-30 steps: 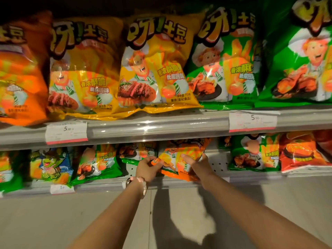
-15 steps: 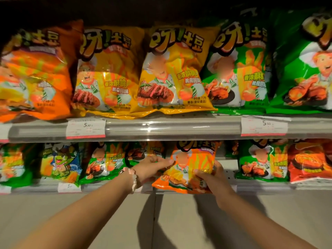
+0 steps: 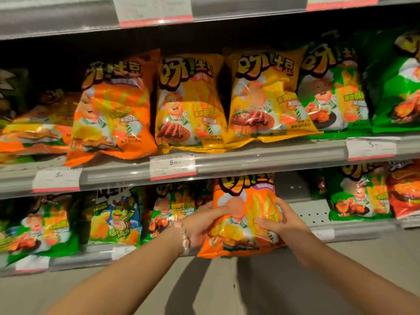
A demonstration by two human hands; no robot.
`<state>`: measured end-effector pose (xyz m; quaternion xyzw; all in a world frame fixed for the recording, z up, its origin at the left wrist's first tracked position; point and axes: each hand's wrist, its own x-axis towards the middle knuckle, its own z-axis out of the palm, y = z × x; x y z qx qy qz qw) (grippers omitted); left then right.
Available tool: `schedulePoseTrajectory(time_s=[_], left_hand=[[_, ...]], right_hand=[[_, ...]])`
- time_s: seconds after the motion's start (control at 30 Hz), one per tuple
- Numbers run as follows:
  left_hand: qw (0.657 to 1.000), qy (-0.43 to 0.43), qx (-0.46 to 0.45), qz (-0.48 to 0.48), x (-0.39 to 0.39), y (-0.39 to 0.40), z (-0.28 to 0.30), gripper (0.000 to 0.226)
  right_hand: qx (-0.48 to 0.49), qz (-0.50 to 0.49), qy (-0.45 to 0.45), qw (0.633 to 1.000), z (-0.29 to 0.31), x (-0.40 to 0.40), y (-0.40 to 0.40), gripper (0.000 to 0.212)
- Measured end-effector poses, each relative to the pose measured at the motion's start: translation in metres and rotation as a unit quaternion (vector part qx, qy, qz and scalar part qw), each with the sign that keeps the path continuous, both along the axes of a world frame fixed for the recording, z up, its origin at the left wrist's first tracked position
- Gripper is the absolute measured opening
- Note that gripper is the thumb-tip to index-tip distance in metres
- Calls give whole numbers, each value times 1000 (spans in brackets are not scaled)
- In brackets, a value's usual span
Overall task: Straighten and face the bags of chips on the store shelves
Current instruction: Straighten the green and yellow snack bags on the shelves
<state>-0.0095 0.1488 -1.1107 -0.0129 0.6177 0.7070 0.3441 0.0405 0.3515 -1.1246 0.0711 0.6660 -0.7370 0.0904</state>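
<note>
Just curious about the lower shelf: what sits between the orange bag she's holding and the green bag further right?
In the head view, a bare stretch of perforated shelf back panel lies between the orange bag and the green bag; only the right hand overlaps its edge.

You are looking at the middle price tag (image 3: 173, 165), showing "5.98"; the left price tag (image 3: 56, 179) and right price tag (image 3: 371, 147) are giving only a "5". The yellow bags (image 3: 191, 103) are carrying big "呀!土豆" lettering, repeating on the orange bag (image 3: 245, 214) you are holding; smaller print is blurring out
</note>
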Motion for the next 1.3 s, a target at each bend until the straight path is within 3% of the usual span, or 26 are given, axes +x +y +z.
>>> schedulePoseTrajectory(time_s=[0.13,0.23,0.33,0.47,0.53,0.63,0.7,0.77,0.83,0.9,0.97,1.03,1.17,1.23,1.3], left_hand=[[1000,-11,17,13,7,-39,-1,54],[999,-7,21,44,16,-72,-6,57],[997,20,0,77,25,-100,-15,51],[994,59,26,84,34,-123,-27,47],[993,69,22,92,36,-133,-31,46],[993,74,-2,91,35,-150,-31,54],[988,99,-53,109,32,-167,-26,58],[952,159,-126,228,25,-189,-26,54],[864,251,-220,376,16,-213,-29,56],[776,309,-374,404,2,-235,-40,87],[748,284,-487,349,-13,-248,-52,121],[771,228,-519,291,-26,-256,-59,140],[842,173,-446,247,-41,-261,-66,146],[845,181,-430,263,-45,-261,-70,140],[837,201,-413,298,-43,-261,-70,132]], right_hand=[[14,49,-14,999,14,0,-37,114],[-1,89,-72,993,22,-4,-66,94],[-21,185,-120,975,21,-9,-93,104],[-99,172,-152,968,16,-17,-120,105],[-86,162,-144,973,13,-20,-133,97],[-41,134,-132,981,11,-22,-150,58],[-23,113,-126,985,11,-25,-157,55],[-27,99,-118,988,11,-26,-164,68],[-21,88,-113,989,9,-28,-167,76],[-28,78,-99,992,7,-30,-170,71],[-33,68,-88,993,3,-33,-171,84],[-40,66,-85,993,0,-35,-174,95],[-35,64,-71,995,2,-37,-182,74],[-44,59,-65,995,4,-38,-187,49],[-39,42,-59,997,6,-39,-189,42]])
